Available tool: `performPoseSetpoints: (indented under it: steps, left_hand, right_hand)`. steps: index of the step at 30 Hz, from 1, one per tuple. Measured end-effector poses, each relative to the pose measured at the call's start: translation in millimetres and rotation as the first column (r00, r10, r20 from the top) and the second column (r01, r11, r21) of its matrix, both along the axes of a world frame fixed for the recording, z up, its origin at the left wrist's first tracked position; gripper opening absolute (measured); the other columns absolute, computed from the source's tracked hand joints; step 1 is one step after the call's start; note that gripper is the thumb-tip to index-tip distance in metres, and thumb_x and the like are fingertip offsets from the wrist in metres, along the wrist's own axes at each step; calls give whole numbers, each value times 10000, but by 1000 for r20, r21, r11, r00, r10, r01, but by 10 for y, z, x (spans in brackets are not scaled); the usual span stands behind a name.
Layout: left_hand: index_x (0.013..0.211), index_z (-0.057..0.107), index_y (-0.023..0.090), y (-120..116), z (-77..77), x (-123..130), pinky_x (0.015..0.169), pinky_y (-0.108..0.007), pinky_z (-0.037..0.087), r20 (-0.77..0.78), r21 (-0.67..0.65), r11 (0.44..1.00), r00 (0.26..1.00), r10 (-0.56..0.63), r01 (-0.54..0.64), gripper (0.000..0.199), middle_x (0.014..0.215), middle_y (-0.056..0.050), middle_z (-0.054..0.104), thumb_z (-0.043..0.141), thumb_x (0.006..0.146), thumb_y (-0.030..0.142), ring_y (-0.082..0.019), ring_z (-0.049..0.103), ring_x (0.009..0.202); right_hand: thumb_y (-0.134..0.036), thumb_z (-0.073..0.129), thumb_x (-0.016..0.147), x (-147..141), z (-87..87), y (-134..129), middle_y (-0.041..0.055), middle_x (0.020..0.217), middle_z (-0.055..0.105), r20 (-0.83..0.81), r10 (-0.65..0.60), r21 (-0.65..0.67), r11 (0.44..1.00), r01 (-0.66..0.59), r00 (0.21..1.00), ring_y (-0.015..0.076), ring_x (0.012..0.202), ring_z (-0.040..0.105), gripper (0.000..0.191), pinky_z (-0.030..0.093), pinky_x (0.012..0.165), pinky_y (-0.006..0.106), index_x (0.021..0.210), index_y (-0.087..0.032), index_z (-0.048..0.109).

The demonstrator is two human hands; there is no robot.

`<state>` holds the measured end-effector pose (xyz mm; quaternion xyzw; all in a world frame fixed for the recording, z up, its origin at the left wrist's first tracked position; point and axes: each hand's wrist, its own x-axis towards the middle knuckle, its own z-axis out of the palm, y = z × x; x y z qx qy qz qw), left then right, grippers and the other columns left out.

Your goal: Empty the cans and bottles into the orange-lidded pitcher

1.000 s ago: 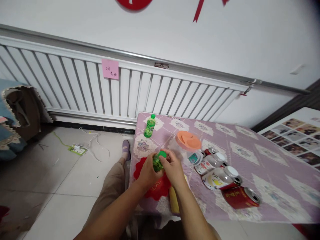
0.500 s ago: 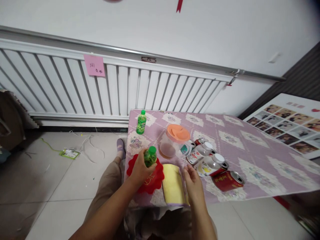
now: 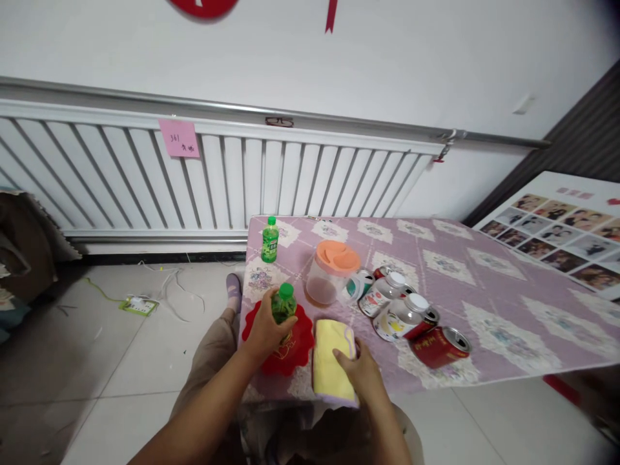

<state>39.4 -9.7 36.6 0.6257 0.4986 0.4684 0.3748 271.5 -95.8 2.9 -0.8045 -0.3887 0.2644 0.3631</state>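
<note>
Your left hand (image 3: 264, 328) gripped a green-capped bottle (image 3: 284, 306) over the red mat (image 3: 301, 337); your right hand (image 3: 364, 371) held the yellow cloth (image 3: 329, 369) by its edge.

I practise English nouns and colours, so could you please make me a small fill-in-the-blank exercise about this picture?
1. The left hand holds a plastic bottle with a ____ cap.
2. The right hand touches a folded ____ cloth.
3. The scalloped mat beside the cloth is ____.
4. A pink sticky note hangs on the white ____.

Missing words: green; yellow; red; radiator.
</note>
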Motion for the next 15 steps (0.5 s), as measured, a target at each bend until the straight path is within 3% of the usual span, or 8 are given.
performPoseSetpoints:
  steps: [4, 7, 10, 12, 15]
  left_hand:
    - [1426, 352, 213, 1, -2, -44, 1133, -455, 372, 12, -12, 998, 998, -54, 54, 812, 1431, -137, 511, 736, 711, 217, -284, 499, 1334]
    - [1482, 284, 204, -12, 4, -81, 1182, -448, 319, 30, -13, 995, 994, -103, 104, 878, 1523, -149, 419, 717, 718, 220, -283, 378, 1443]
    - [1521, 221, 192, -25, 23, -122, 1208, -430, 288, 18, -4, 987, 987, -159, 159, 908, 1568, -146, 364, 670, 732, 190, -268, 339, 1472]
    - [1522, 232, 190, -28, 35, -152, 1216, -432, 280, 7, 1, 982, 982, -187, 187, 893, 1571, -138, 364, 644, 730, 159, -265, 360, 1459]
    - [1498, 296, 195, -30, 35, -185, 1215, -446, 287, 16, 11, 979, 979, -204, 204, 835, 1547, -125, 403, 631, 736, 136, -265, 386, 1441]
  right_hand:
    - [-518, 681, 683, -35, 144, -160, 98, 892, 774, -323, -38, 62, 996, 61, 946, 288, 758, 745, 480, 590, 666, 387, 1021, -180, 643]
    - [-513, 740, 647, -95, 332, -181, 82, 907, 769, -507, -99, 159, 966, 206, 856, 290, 749, 740, 583, 598, 648, 397, 1118, -199, 600]
    - [-501, 741, 664, -189, 601, -106, 66, 997, 750, -423, -67, 297, 932, 208, 904, 271, 818, 725, 623, 589, 684, 377, 1194, -227, 564]
    - [-501, 717, 690, -296, 818, -24, 71, 1059, 727, -248, -72, 394, 903, 168, 966, 267, 910, 701, 581, 570, 752, 368, 1177, -226, 560]
    - [-496, 671, 734, -533, 1136, 138, 129, 1180, 675, -41, -123, 528, 840, 126, 992, 294, 1050, 651, 550, 524, 883, 413, 1182, -208, 536]
